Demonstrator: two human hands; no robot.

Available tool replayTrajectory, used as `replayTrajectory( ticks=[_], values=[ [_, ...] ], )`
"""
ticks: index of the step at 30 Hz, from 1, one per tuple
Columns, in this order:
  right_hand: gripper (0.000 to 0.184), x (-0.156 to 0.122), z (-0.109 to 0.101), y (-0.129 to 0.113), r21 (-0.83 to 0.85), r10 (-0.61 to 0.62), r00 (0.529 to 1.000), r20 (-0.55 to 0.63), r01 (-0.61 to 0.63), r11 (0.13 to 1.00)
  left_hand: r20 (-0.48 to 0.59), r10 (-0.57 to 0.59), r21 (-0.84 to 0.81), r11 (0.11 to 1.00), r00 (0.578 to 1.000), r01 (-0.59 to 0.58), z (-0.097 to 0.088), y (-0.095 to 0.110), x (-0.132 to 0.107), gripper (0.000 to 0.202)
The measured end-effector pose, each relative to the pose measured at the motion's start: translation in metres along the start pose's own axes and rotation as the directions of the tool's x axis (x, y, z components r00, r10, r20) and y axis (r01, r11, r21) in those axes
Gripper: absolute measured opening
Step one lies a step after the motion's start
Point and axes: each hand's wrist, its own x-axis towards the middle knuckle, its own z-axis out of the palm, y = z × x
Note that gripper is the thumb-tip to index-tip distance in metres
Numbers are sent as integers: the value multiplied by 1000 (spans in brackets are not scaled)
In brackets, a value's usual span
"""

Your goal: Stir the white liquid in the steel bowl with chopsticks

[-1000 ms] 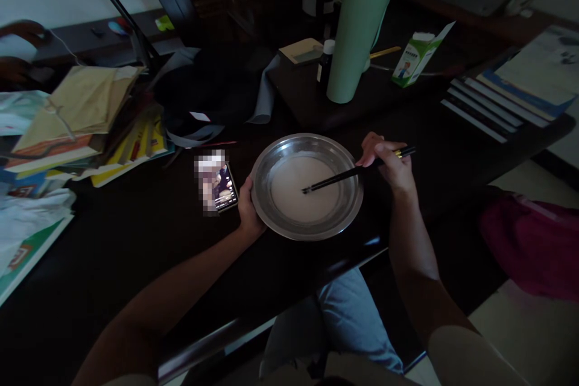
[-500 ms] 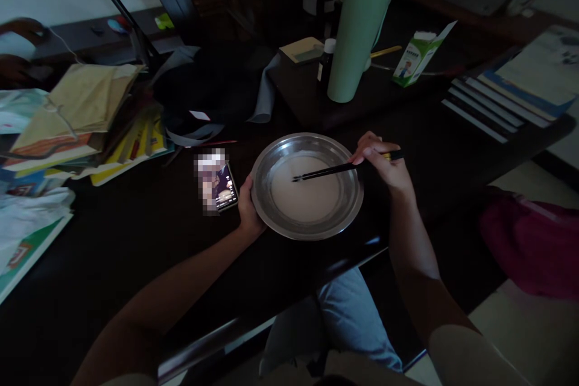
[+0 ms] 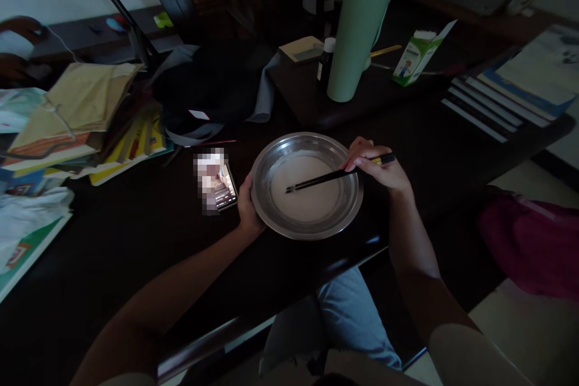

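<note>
A shallow metal bowl (image 3: 307,232) stands on the dark table, with a milky white liquid (image 3: 312,205) inside. My left hand (image 3: 248,205) grips the bowl's left rim, thumb on top and the other fingers mostly hidden beneath. In my right hand (image 3: 373,163) is a pair of black chopsticks (image 3: 323,178), held above the bowl's right rim. Their tips reach into the white liquid, left of its middle. A lit phone (image 3: 224,184), partly blurred out, lies just left of my left hand.
Behind the bowl stand a tall green tumbler (image 3: 362,24), a small dark bottle (image 3: 325,63) and an open green-white carton (image 3: 416,57). Stacked books (image 3: 506,96) lie at right, piled papers (image 3: 81,102) at left. A black bag (image 3: 212,84) sits behind the phone.
My right hand has shifted slightly left, and the chopstick tips have moved left and toward me through the liquid. The phone's picture differs. My left hand and the bowl stay in place.
</note>
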Motion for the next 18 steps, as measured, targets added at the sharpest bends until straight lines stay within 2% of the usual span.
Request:
replayTrajectory(
  ticks=[5, 7, 9, 14, 18],
  values=[
    [38, -4, -2, 8, 18, 18, 979, -202, -14, 1000, 43, 18, 6, 1000, 999, -18, -4, -3, 2, 25],
    [43, -5, -3, 10, 44, 5, 970, -243, 6, 999, 43, 21, 4, 1000, 999, -21, -5, -4, 3, 26],
    [47, -5, -3, 10, 70, 3, 978, -207, 12, 997, 41, 21, 2, 1000, 999, -21, -4, -4, 3, 26],
    [42, -2, -1, 2, 28, 27, 1000, 13, -28, 999, 22, 10, -6, 1000, 1000, -10, -1, -2, 1, 25],
    [38, -1, 1, 0, -22, 39, 998, -40, -40, 999, 7, 8, -15, 1000, 1000, -8, 1, -1, 0, 23]
  ],
)
